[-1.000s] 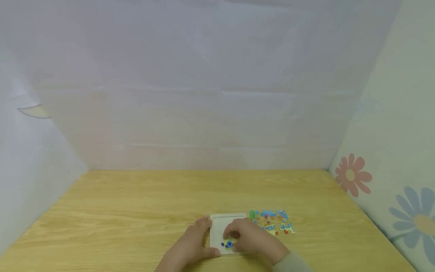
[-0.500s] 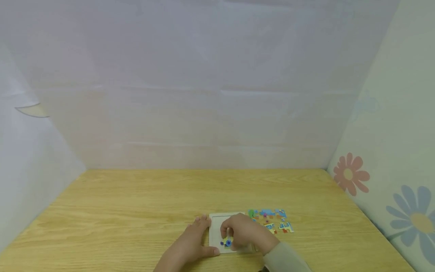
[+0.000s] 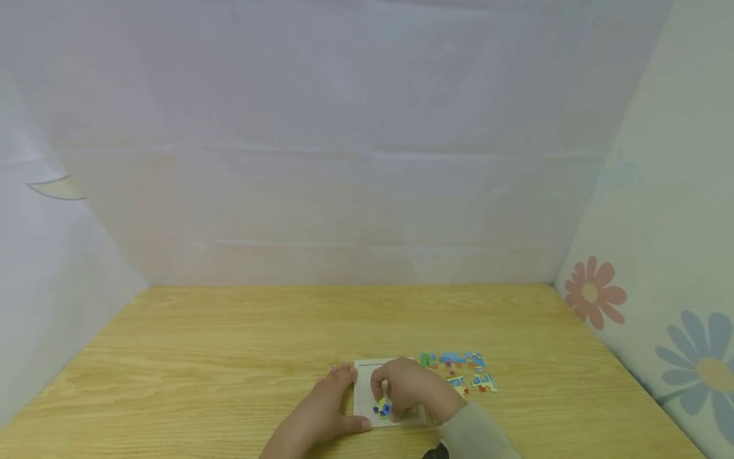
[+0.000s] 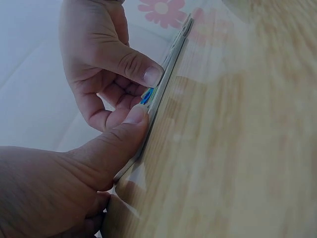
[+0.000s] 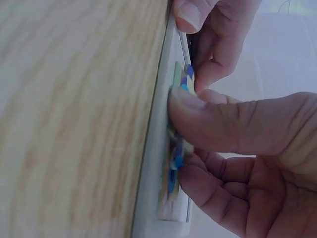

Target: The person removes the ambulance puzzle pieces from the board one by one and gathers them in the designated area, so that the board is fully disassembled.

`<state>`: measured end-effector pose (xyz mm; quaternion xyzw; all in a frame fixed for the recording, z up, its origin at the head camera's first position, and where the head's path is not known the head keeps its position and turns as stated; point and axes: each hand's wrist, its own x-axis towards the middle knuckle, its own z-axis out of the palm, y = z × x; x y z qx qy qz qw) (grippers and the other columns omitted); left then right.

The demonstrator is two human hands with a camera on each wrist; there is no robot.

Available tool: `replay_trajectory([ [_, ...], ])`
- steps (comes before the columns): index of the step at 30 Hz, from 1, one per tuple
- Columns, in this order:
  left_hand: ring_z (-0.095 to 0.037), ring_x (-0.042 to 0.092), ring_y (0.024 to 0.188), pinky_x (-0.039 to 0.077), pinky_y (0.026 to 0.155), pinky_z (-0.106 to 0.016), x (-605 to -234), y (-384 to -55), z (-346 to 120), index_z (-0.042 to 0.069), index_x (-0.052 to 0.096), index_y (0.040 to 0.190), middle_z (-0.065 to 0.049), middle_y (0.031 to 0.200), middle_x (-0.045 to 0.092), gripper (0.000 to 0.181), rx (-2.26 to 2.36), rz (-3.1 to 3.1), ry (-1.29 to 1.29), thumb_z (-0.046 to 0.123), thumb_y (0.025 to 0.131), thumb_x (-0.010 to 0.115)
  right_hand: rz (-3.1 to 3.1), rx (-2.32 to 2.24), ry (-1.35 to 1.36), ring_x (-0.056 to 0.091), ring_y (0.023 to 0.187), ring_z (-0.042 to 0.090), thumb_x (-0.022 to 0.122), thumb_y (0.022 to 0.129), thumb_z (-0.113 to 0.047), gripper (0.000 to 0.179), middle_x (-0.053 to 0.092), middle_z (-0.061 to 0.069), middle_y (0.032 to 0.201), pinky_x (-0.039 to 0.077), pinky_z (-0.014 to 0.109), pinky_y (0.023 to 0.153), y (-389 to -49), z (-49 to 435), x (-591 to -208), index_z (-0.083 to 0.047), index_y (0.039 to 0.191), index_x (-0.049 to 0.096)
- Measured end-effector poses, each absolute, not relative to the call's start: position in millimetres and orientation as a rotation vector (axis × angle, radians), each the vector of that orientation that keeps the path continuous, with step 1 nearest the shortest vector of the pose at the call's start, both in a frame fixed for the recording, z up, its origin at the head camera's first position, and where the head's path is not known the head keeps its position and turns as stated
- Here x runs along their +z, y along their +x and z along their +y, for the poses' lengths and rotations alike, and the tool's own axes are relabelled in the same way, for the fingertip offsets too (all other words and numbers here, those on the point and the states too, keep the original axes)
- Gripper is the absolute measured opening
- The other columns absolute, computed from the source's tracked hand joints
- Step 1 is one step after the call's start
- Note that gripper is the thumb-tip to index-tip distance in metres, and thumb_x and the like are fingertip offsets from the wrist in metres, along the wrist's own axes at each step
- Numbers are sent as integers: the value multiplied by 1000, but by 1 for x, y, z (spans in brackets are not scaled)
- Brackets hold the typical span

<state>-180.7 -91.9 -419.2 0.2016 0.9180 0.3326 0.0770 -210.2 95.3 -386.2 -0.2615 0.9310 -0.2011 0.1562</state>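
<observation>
A pale, shallow puzzle tray (image 3: pixel 366 381) lies on the table. My left hand (image 3: pixel 323 405) holds its near left corner, fingers along the left side and thumb on the near rim. Over the tray's near part, my right hand (image 3: pixel 410 387) pinches a small yellow-and-blue jigsaw piece (image 3: pixel 383 407) between thumb and curled fingers. In the right wrist view the right thumb covers much of the colourful pieces (image 5: pixel 172 181) lying along the tray floor. The left wrist view shows both thumbs close together at the rim, with a bit of blue (image 4: pixel 147 95) between them.
Several loose jigsaw pieces (image 3: pixel 483 382) lie in rows just right of the tray, some hidden behind the right hand. The wood-grain table (image 3: pixel 229 344) is bounded by a pale back wall (image 3: pixel 367 210) and side walls, the right one printed with flowers (image 3: pixel 590 293).
My right hand has shifted slightly left, and the jigsaw piece at its fingertips has turned a little. My left hand keeps its place on the tray.
</observation>
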Motion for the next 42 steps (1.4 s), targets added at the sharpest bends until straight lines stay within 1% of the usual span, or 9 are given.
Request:
replay_trajectory([
  [5, -51, 24, 132, 21, 101, -69, -420, -181, -92, -3, 42, 133, -30, 143, 31, 86, 995, 2769, 601, 41, 69, 78, 2688, -609, -766, 43, 58, 5, 79, 60, 6, 38, 50, -7, 66, 40, 18, 50, -206, 98, -387, -19, 75, 54],
  [10, -51, 24, 132, 22, 100, -70, -419, -181, -91, -2, 42, 134, -28, 144, 31, 87, 985, 2779, 587, 43, 69, 77, 2793, -557, -867, 42, 57, 5, 73, 60, 9, 39, 51, -9, 67, 39, 17, 50, -197, 99, -388, -19, 77, 53],
  [15, -50, 22, 133, 22, 101, -69, -418, -181, -90, -2, 40, 136, -27, 146, 29, 89, 979, 2762, 571, 44, 69, 76, 2834, -642, -904, 42, 59, 4, 72, 61, 6, 37, 53, -10, 70, 39, 16, 53, -193, 107, -395, -19, 80, 54],
  [19, -49, 21, 134, 21, 102, -68, -417, -183, -89, -1, 39, 137, -26, 147, 27, 90, 970, 2753, 565, 45, 69, 76, 2779, -825, -851, 44, 63, 4, 72, 67, 2, 30, 53, -9, 72, 40, 17, 56, -193, 115, -397, -19, 83, 56],
  [25, -48, 20, 135, 19, 103, -67, -416, -181, -89, 0, 39, 137, -24, 148, 26, 89, 971, 2749, 557, 44, 69, 76, 2681, -1078, -790, 49, 75, 5, 68, 79, -6, 16, 58, -10, 81, 45, 20, 67, -196, 125, -410, -17, 89, 64],
  [30, -47, 21, 135, 19, 104, -66, -417, -181, -89, -1, 39, 137, -24, 148, 27, 89, 958, 2755, 555, 44, 70, 76, 2600, -1280, -689, 53, 79, 7, 65, 84, -10, 10, 60, -8, 85, 46, 20, 69, -202, 132, -423, -17, 92, 65],
  [36, -46, 21, 135, 18, 107, -64, -418, -180, -89, -1, 40, 136, -25, 147, 27, 88, 982, 2743, 559, 44, 70, 76, 2429, -1569, -542, 56, 78, 13, 66, 84, -9, 18, 61, 1, 86, 49, 19, 67, -206, 138, -426, -5, 101, 63],
  [40, -48, 21, 135, 17, 107, -64, -418, -178, -90, -2, 40, 135, -26, 147, 27, 88, 993, 2749, 556, 43, 69, 77, 2394, -1650, -483, 55, 79, 14, 66, 84, -11, 19, 62, 3, 87, 49, 19, 68, -205, 140, -425, -1, 101, 64],
  [42, -49, 21, 134, 17, 106, -65, -418, -177, -91, -2, 40, 135, -26, 147, 27, 89, 1003, 2747, 541, 42, 68, 77, 2379, -1673, -435, 54, 78, 13, 65, 84, -11, 19, 62, 2, 86, 48, 19, 65, -205, 143, -425, -1, 100, 64],
])
